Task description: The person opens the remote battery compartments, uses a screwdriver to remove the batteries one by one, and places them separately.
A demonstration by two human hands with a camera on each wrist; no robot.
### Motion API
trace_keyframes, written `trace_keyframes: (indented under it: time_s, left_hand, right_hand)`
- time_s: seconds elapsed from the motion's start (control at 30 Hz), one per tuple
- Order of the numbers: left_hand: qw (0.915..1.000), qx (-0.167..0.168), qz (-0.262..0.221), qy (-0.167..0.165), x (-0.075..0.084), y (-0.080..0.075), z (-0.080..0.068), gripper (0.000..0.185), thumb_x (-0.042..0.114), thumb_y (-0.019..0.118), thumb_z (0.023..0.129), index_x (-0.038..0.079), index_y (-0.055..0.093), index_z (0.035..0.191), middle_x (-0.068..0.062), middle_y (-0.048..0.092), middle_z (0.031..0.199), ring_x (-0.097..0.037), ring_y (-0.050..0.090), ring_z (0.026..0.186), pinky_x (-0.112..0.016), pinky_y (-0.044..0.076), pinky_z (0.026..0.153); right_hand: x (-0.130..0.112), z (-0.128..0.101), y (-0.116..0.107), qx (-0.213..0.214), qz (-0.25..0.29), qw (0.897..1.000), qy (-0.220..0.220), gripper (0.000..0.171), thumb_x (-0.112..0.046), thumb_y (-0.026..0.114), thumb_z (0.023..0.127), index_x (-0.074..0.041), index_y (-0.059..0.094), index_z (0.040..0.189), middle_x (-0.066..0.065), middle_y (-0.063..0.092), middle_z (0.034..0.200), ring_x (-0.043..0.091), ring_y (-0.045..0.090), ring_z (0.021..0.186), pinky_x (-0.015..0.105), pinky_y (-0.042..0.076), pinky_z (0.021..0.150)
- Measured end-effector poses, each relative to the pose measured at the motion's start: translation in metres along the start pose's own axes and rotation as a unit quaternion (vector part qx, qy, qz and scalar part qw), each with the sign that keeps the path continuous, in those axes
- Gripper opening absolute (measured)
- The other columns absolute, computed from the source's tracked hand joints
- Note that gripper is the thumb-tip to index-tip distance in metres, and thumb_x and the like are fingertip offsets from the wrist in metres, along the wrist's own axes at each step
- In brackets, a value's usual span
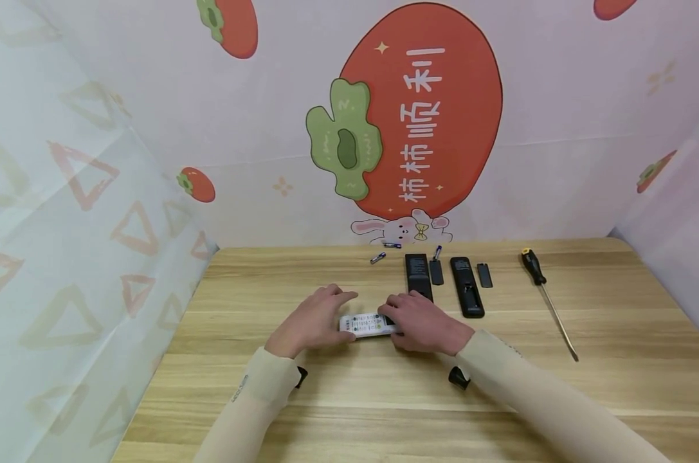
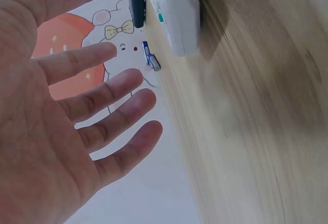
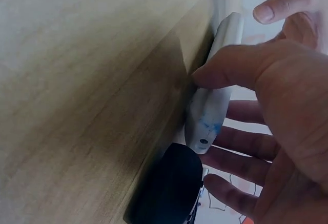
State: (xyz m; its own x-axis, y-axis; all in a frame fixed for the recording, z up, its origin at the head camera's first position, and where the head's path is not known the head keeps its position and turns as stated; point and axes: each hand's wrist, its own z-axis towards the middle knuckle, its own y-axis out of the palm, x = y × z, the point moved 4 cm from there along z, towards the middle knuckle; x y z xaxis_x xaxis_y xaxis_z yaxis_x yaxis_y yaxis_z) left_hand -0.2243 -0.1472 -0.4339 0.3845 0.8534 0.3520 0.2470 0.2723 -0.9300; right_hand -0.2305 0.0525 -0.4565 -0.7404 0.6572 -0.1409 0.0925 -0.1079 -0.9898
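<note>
A white remote control [image 1: 363, 325] lies crosswise near the middle of the wooden table, buttons facing up. My right hand [image 1: 423, 323] grips its right end from above, thumb on the near long side and fingers over the far side, hiding part of it. In the right wrist view, the remote's pale end [image 3: 205, 126] shows between thumb and fingers. My left hand [image 1: 317, 320] is beside the left end, its thumb close to the near corner. The left wrist view shows the other left fingers [image 2: 120, 98] spread and holding nothing.
Beyond my right hand lie a black remote [image 1: 417, 270] and another black remote [image 1: 467, 289] with its battery bay exposed. Near them are two dark covers [image 1: 436, 272] [image 1: 485, 275] and several blue-and-silver batteries [image 1: 378, 258]. A long screwdriver [image 1: 534, 269] lies right; a patterned wall backs the table.
</note>
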Motion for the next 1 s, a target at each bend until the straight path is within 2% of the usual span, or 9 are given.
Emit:
trace_keyframes:
  time_s: [0.13, 0.27, 0.5, 0.63, 0.8, 1.0]
  left_hand:
    - [0.9998, 0.016, -0.010, -0.004, -0.005, -0.004, -0.003, 0.079, 0.037, 0.087, 0.079, 0.015, 0.054, 0.148, -0.005, 0.056, 0.132, -0.025, 0.053, 0.118, -0.043, 0.046, 0.100]
    - [0.9994, 0.029, -0.017, -0.001, -0.010, -0.008, -0.006, 0.080, 0.036, 0.087, 0.079, 0.014, 0.054, 0.148, -0.008, 0.056, 0.132, -0.026, 0.053, 0.118, -0.044, 0.048, 0.099]
    - [0.9980, 0.053, -0.032, 0.016, -0.014, -0.014, -0.008, 0.081, 0.034, 0.087, 0.079, 0.013, 0.053, 0.148, -0.012, 0.058, 0.131, -0.028, 0.054, 0.116, -0.046, 0.048, 0.097]
    - [0.9972, 0.063, -0.034, 0.023, -0.014, -0.014, -0.007, 0.081, 0.034, 0.088, 0.078, 0.015, 0.052, 0.149, -0.012, 0.058, 0.131, -0.028, 0.054, 0.114, -0.045, 0.048, 0.096]
    - [0.9958, 0.079, -0.025, 0.039, -0.009, -0.012, -0.002, 0.080, 0.034, 0.088, 0.078, 0.015, 0.054, 0.148, -0.010, 0.057, 0.130, -0.028, 0.054, 0.114, -0.043, 0.048, 0.097]
    - [0.9942, 0.100, -0.006, 0.039, 0.001, -0.010, 0.005, 0.078, 0.031, 0.089, 0.078, 0.012, 0.055, 0.146, -0.010, 0.056, 0.134, -0.030, 0.052, 0.122, -0.045, 0.046, 0.103]
  right_hand:
    - [0.003, 0.001, 0.003, -0.008, 0.014, 1.000, 0.005, 0.042, -0.027, 0.072, 0.090, -0.011, 0.067, 0.128, 0.007, 0.066, 0.121, 0.021, 0.061, 0.105, 0.044, 0.046, 0.099]
    - [0.004, 0.000, 0.001, 0.007, 0.040, 0.999, -0.002, 0.034, -0.025, 0.071, 0.093, -0.011, 0.069, 0.124, 0.004, 0.068, 0.116, 0.017, 0.062, 0.097, 0.041, 0.049, 0.093]
    - [0.007, 0.001, -0.014, 0.032, 0.131, 0.991, 0.012, 0.025, -0.022, 0.065, 0.101, -0.009, 0.069, 0.122, -0.001, 0.069, 0.106, 0.008, 0.060, 0.084, 0.032, 0.054, 0.079]
    - [0.009, 0.002, -0.019, 0.034, 0.174, 0.983, 0.040, 0.024, -0.022, 0.060, 0.104, -0.009, 0.068, 0.123, -0.004, 0.068, 0.103, 0.007, 0.059, 0.081, 0.030, 0.054, 0.077]
    - [0.012, 0.003, -0.020, 0.038, 0.224, 0.970, 0.088, 0.027, -0.023, 0.059, 0.104, -0.006, 0.065, 0.125, 0.000, 0.067, 0.103, 0.012, 0.058, 0.081, 0.033, 0.053, 0.076]
    - [0.015, 0.002, -0.022, 0.046, 0.293, 0.947, 0.125, 0.029, -0.024, 0.059, 0.105, -0.003, 0.064, 0.124, 0.003, 0.067, 0.101, 0.014, 0.059, 0.077, 0.032, 0.052, 0.071]
